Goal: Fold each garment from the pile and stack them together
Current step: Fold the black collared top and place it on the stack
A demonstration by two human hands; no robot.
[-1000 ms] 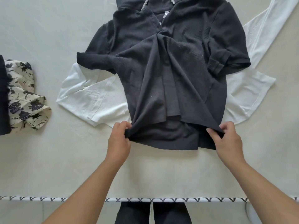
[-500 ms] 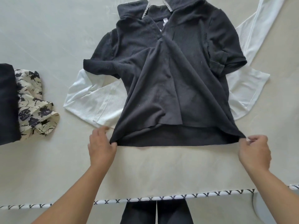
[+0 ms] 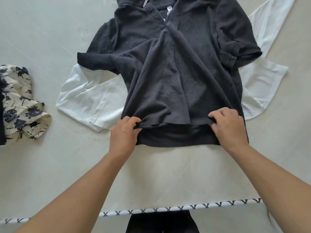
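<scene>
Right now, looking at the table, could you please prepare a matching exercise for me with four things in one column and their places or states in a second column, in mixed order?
Things:
1. black ribbed collared shirt
2. white ribbed garment
3. cream floral-print garment
4. left hand

Places or states:
A. bunched at the table's left edge
B. lying spread under the black shirt
C. pinching the hem's left part
D. on top, wrinkled, hem held at two points

Pairs: 1-D, 2-B, 3-A, 4-C. The right hand grips the hem's other part.
</scene>
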